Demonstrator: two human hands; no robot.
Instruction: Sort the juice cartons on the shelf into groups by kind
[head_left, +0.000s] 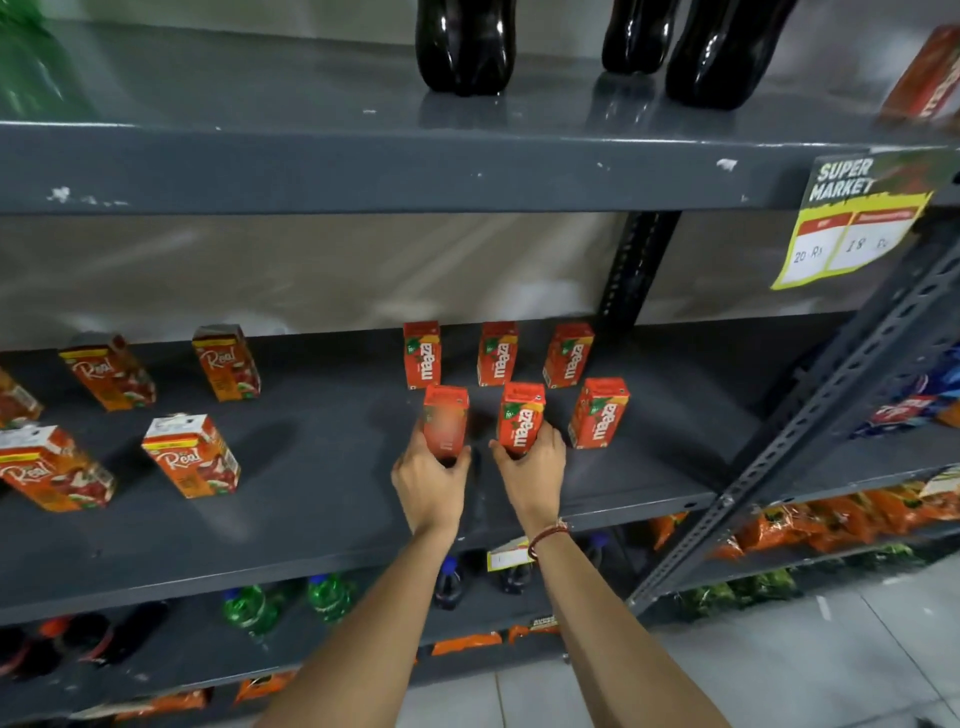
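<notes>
On the grey middle shelf (322, 467), several red Maaza cartons stand at the centre right in two rows. My left hand (428, 483) grips the front left Maaza carton (445, 422), which looks blurred. My right hand (532, 467) holds the front middle Maaza carton (521, 418). A third front carton (598, 413) stands free to the right, and three more (497, 353) stand behind. Several orange Real cartons (191, 455) are spread over the left part of the shelf.
Dark cola bottles (465, 47) stand on the upper shelf, with a red carton (924, 78) at its far right. A yellow price tag (852, 223) hangs from the upper shelf edge. A slanted metal upright (810, 431) borders the right. Bottles and snack packets fill the lower shelves.
</notes>
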